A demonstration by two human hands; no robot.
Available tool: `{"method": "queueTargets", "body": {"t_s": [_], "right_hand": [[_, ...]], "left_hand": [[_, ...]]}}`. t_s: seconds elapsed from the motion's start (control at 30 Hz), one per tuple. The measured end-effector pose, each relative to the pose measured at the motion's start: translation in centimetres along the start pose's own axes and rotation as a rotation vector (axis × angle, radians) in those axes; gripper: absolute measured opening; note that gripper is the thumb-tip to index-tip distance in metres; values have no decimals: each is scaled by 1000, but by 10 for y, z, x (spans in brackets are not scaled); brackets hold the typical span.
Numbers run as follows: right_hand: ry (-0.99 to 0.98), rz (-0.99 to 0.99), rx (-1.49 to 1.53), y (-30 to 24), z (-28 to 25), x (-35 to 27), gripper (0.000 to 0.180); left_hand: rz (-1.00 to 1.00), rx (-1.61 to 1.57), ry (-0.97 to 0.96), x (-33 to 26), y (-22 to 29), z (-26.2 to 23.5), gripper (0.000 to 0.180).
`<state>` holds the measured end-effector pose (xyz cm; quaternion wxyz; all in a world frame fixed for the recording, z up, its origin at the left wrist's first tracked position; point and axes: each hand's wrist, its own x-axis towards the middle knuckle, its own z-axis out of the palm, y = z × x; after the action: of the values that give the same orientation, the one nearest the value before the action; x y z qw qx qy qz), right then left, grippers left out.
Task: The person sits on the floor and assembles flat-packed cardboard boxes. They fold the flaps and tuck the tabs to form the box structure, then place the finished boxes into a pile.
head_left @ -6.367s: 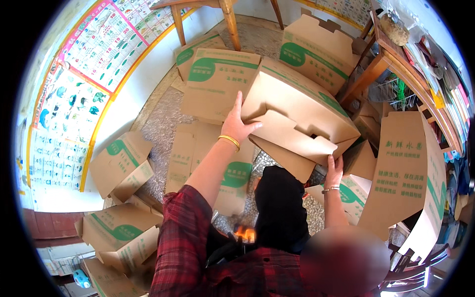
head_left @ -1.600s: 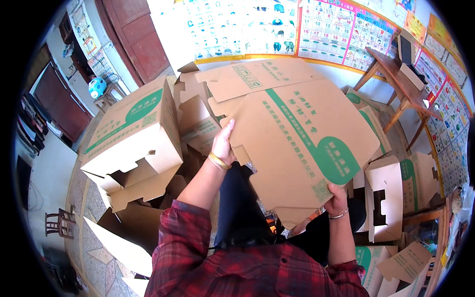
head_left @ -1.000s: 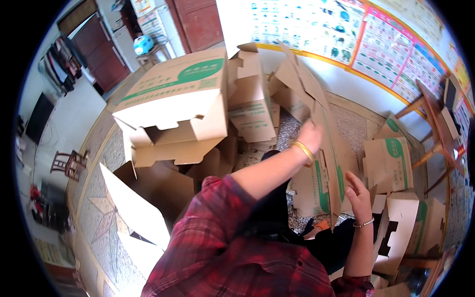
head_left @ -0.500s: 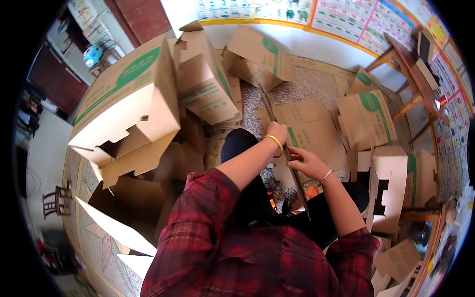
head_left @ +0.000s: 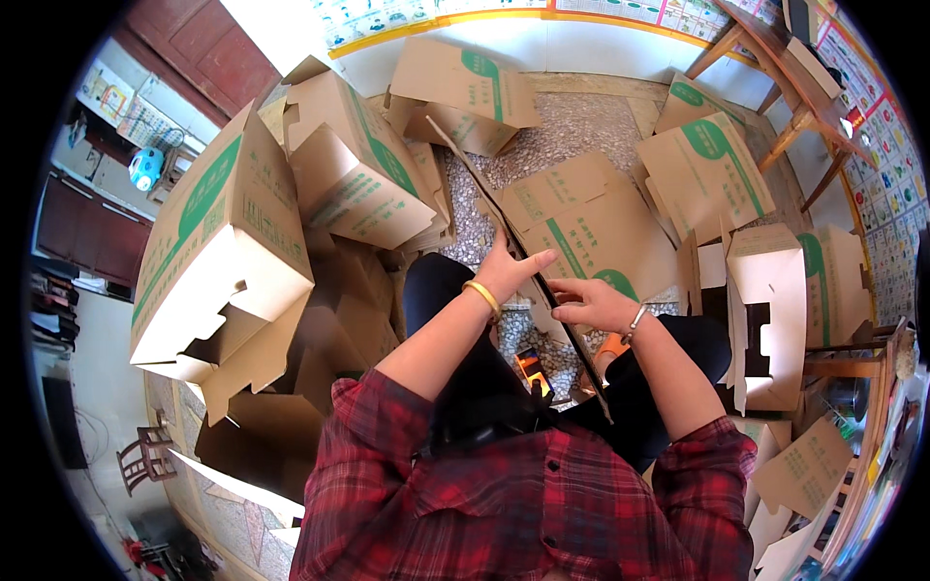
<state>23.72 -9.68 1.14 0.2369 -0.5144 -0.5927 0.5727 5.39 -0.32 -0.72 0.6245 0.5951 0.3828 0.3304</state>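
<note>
A thin flat cardboard piece (head_left: 579, 349) stands on edge between my knees, slanting from far left to near right. Only its narrow edge shows clearly. My left hand (head_left: 506, 269) grips it about midway, thumb stretched across the top edge and fingers down along its left side. On the right side, my right hand (head_left: 593, 304) has its fingers bent against the same edge, a little nearer to me. Beyond both hands, a flattened cardboard box (head_left: 605, 228) with green print lies on the floor.
Open cardboard boxes (head_left: 232, 198) crowd the left, with another box (head_left: 465, 92) at the back. More cartons (head_left: 707, 179) stand on the right, near a wooden chair (head_left: 794, 126). A phone (head_left: 533, 373) with a lit screen lies on the floor between my legs.
The cardboard piece's far end has swung left. My left hand has changed from a closed grip over the edge to one with the thumb laid across. The view has shifted slightly.
</note>
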Motion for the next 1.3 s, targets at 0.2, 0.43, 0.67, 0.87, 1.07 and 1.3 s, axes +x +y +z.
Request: {"method": "queueTargets", "body": {"t_s": [0.2, 0.43, 0.67, 0.87, 1.07, 1.3], "right_hand": [[100, -56, -99, 1, -17, 2, 48], [193, 74, -466, -7, -75, 0, 31], [399, 283, -469, -18, -147, -4, 23], [430, 228, -380, -31, -172, -11, 19], [437, 264, -289, -40, -165, -24, 21], [481, 322, -238, -3, -142, -7, 27]], "left_hand": [[1, -77, -56, -4, 4, 0, 89], [-164, 127, -62, -11, 2, -7, 61], [-319, 71, -164, -35, 12, -4, 67], [-274, 21, -336, -32, 39, -21, 64], [-319, 45, -364, -18, 69, -43, 64], [-80, 412, -274, -1, 17, -46, 67]]}}
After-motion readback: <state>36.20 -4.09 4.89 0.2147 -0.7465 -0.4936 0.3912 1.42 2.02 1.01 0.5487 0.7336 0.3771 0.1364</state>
